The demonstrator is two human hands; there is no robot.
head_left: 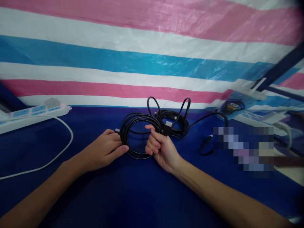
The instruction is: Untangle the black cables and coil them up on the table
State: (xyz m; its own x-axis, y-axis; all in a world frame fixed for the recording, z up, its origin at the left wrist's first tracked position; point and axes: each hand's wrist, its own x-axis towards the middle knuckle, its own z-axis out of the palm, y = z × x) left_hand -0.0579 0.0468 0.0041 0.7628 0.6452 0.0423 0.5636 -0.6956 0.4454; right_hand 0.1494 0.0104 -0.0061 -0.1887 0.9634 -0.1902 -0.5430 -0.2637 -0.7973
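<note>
On the dark blue tablecloth [142, 196], the left hand [104, 150] lies over the left edge of a coiled black cable [139, 155], fingers stretched across its strands. I cannot tell whether it grips. The right hand [161, 150] is clenched around the coil's right side. A second black coil [174, 125] sits just behind. A white power strip [35, 112] lies far left, below a striped tarp [142, 47].

The coiled cables [140, 136] are black. The table [133, 196] is covered in dark blue. The backdrop [142, 47] is striped pink, white and blue.
</note>
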